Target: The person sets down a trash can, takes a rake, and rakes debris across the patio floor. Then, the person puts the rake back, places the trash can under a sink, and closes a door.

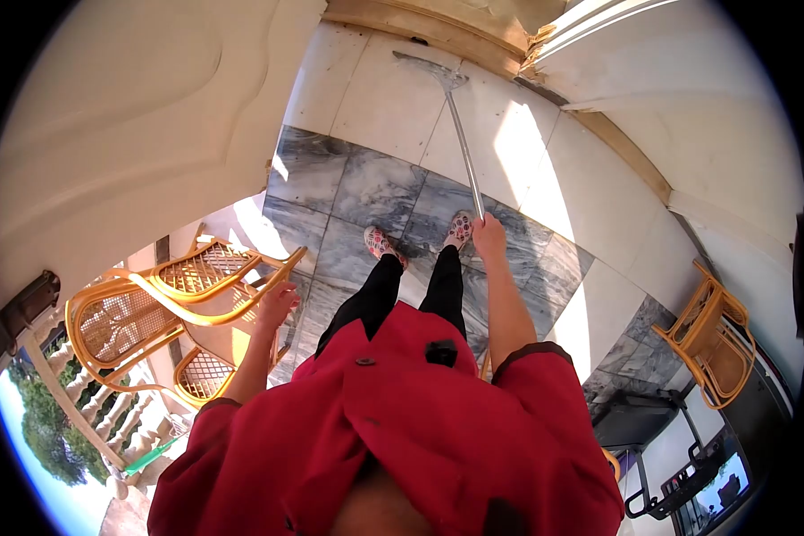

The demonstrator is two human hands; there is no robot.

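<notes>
My right hand [489, 238] is closed around the upper end of a metal handle. It belongs to a long-handled mop [463, 134], whose wide, flat grey head rests on the pale floor tiles near the wooden threshold. My left hand [280, 302] hangs at my side with its fingers loosely bent and nothing visible in them. Close beside it is the curved arm of a rattan chair [165, 304]; whether they touch is unclear.
White tiles surround a grey marble-patterned floor area [375, 188] under my feet. Another rattan chair [710, 339] stands at the right, near dark equipment [634, 418]. Large pale panels [143, 107] flank both sides. A balustrade [107, 402] shows at lower left.
</notes>
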